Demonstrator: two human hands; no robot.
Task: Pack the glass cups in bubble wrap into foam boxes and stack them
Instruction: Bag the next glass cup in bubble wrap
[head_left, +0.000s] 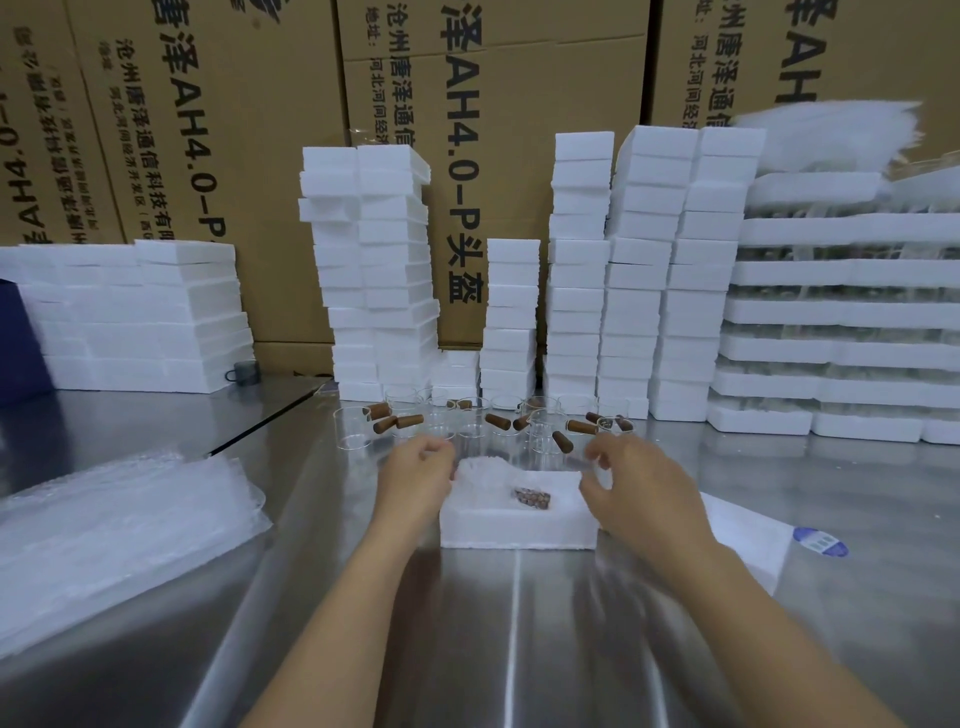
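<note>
Brown corrugated cardboard cartons (519, 104) wall the back from 10 to 2 o'clock. Their black print, turned sideways, reads "AH4.0-P 头盔" and "沧州唐泽通信科技有限".

The brushed steel table (519, 649) is glossy and seamed, and it fills the lower half.

In front of the cartons stand tall, slightly crooked columns of white foam boxes (639, 270), blocky and grainy. A lower foam pile (140, 317) sits at 9 o'clock. At 3 o'clock, flat foam trays (831, 312) are stacked with clear glass showing between the layers.

A thick, hazy stack of bubble wrap sheets (114, 530) lies at 8 o'clock.

Just below centre is an open foam box (519, 530). In it lies the wrapped cup (530, 499), with its brown handle showing through the bubbles.

Beyond the box, toward 12 o'clock, is a cluster of bare glass cups (353, 428). They are clear cylinders with stubby brown wooden handles (562, 441).

The left hand (415, 475) curls its fingers against the wrap at the box's far left corner. The right hand (639, 493) has its fingers bent over the right rim and is blurred. For neither hand can it be told whether it grips anything.

At 4 o'clock a white sheet carries a round blue label (821, 540), and its writing is unreadable.
</note>
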